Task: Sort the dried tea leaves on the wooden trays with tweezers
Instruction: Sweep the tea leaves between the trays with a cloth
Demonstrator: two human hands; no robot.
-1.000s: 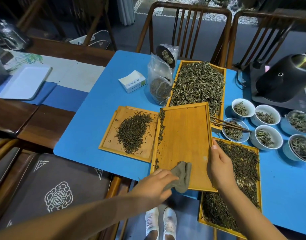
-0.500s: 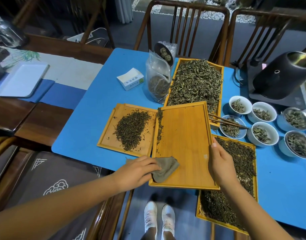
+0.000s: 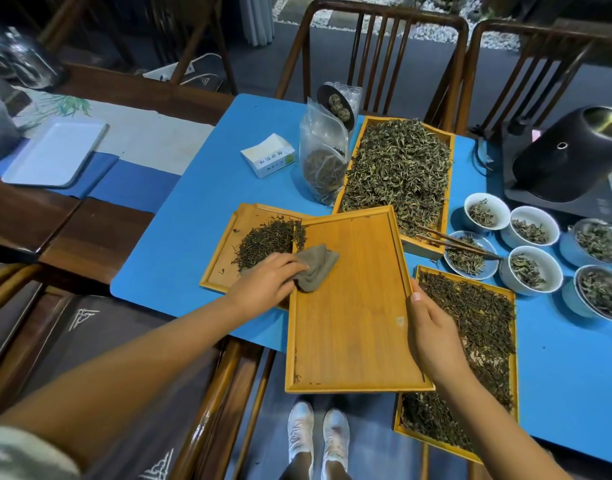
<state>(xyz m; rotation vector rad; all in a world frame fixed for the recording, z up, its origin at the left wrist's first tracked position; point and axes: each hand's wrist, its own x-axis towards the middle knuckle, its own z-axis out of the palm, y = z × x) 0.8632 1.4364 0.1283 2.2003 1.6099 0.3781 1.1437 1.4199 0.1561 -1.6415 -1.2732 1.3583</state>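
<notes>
An almost bare wooden tray (image 3: 349, 306) lies tilted across the other trays, its near end past the table edge. My right hand (image 3: 431, 336) grips its right rim. My left hand (image 3: 266, 284) holds a grey-brown cloth (image 3: 315, 266) against the tray's upper left part. Under its left edge sits a small tray (image 3: 221, 268) with a pile of dark tea leaves (image 3: 263, 242). A long tray of greenish leaves (image 3: 398, 168) lies behind, and a tray of dark leaves (image 3: 477, 341) lies on the right. Wooden tweezers (image 3: 457, 242) rest across a bowl and the long tray's corner.
Several white bowls (image 3: 529, 230) of leaves stand at the right on the blue mat (image 3: 179, 216). A plastic bag of tea (image 3: 323, 157), a small white box (image 3: 268, 159) and a black kettle (image 3: 571, 154) are at the back. Wooden chairs (image 3: 373, 57) stand behind the table.
My left hand has moved the cloth from the bare tray's near left corner up along its left side, pushing the line of leaves off onto the small tray. The right hand stays on the rim.
</notes>
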